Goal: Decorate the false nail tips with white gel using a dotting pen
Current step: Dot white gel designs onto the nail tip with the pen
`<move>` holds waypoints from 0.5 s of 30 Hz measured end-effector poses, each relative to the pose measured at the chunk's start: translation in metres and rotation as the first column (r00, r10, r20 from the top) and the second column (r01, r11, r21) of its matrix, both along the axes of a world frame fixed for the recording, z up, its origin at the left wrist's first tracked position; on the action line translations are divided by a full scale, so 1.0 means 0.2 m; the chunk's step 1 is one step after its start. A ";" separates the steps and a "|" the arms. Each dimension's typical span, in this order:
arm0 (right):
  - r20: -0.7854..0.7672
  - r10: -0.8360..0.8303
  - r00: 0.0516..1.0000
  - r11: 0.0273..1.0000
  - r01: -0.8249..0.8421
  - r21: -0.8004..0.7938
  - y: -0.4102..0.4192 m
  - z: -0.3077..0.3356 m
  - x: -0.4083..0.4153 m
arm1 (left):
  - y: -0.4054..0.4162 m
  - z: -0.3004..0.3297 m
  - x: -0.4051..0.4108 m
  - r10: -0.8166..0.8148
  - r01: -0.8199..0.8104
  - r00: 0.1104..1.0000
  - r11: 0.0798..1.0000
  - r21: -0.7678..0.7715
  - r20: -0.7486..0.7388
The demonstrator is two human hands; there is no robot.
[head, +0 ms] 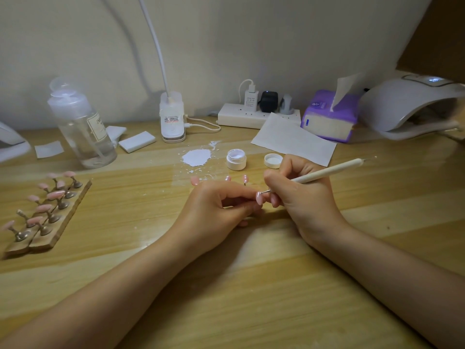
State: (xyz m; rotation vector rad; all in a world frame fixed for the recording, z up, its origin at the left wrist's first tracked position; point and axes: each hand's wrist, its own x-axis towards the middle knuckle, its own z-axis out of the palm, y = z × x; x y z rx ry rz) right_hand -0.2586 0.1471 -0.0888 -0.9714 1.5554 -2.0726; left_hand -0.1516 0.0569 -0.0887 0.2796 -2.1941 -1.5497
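My left hand (216, 205) pinches a small stand that carries a pink false nail tip (259, 198), held just above the wooden table. My right hand (299, 195) grips a white dotting pen (327, 172), and its metal point touches that nail tip. An open white gel jar (236, 159) stands behind my hands, its lid (273, 160) lying beside it. Three more pink tips on stands (244, 179) sit just beyond my left fingers. A wooden holder (47, 215) at the left carries several pink tips.
A white smear of gel (196, 157) marks the table behind my hands. Further back are a clear pump bottle (83, 127), a lamp base (172, 119), a power strip (251, 114), a paper sheet (294, 139), a purple tissue pack (329, 117) and a nail lamp (412, 104).
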 end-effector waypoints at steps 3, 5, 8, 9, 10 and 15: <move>-0.011 -0.001 1.000 1.000 0.001 0.006 0.00 0.00 0.00 | 0.00 0.00 0.00 0.001 -0.001 1.000 1.000 -0.005 0.000; -0.019 -0.004 1.000 1.000 0.004 0.011 0.00 0.00 0.00 | 0.00 0.00 0.00 0.003 -0.003 1.000 1.000 -0.008 0.004; -0.018 -0.005 1.000 1.000 0.005 0.010 0.00 0.00 0.00 | 0.00 0.00 0.00 0.002 -0.002 1.000 1.000 -0.003 0.009; -0.014 -0.003 1.000 1.000 0.003 0.009 0.00 0.00 0.00 | 0.00 0.00 0.00 0.002 -0.002 1.000 1.000 -0.005 0.009; -0.010 0.000 1.000 1.000 0.000 0.007 0.00 0.00 0.00 | 0.00 0.00 0.00 0.002 -0.002 1.000 1.000 -0.007 0.009; -0.007 0.010 1.000 1.000 -0.010 0.009 0.00 0.00 0.00 | 0.00 0.00 0.00 -0.002 0.003 1.000 1.000 -0.009 0.007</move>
